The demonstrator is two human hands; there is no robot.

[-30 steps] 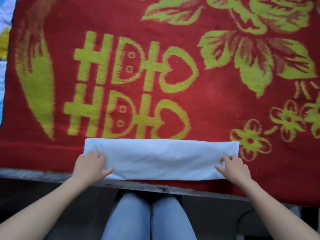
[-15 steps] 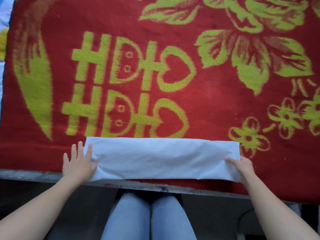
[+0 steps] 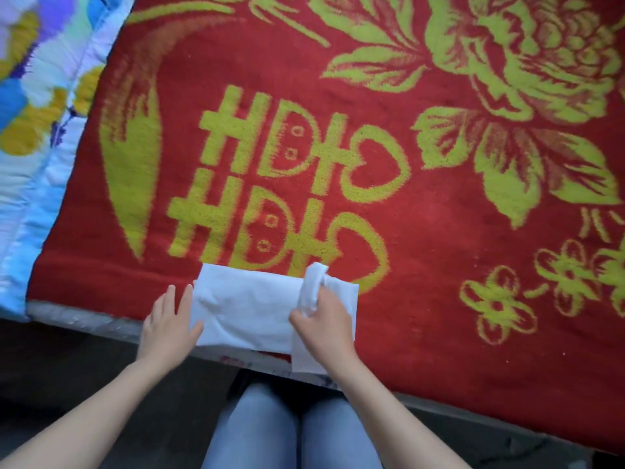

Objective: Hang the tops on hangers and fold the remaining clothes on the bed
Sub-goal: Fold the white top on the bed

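Observation:
A white garment, folded into a strip, lies on the red blanket near the bed's front edge. My left hand rests flat with straight fingers on the garment's left end. My right hand grips the garment's right end, which is doubled over toward the middle. A bunched fold of white cloth stands up above my right fingers. The layer under my right hand is partly hidden.
The red blanket carries yellow-green flowers and characters. A blue, white and yellow quilt lies along the left. The bed's front edge runs below my hands. My knees in blue jeans are below the edge.
My right hand took hold of the strip's right end and carried it leftward over the middle, halving the strip's length. My left hand stayed at the left end. The view shifted right.

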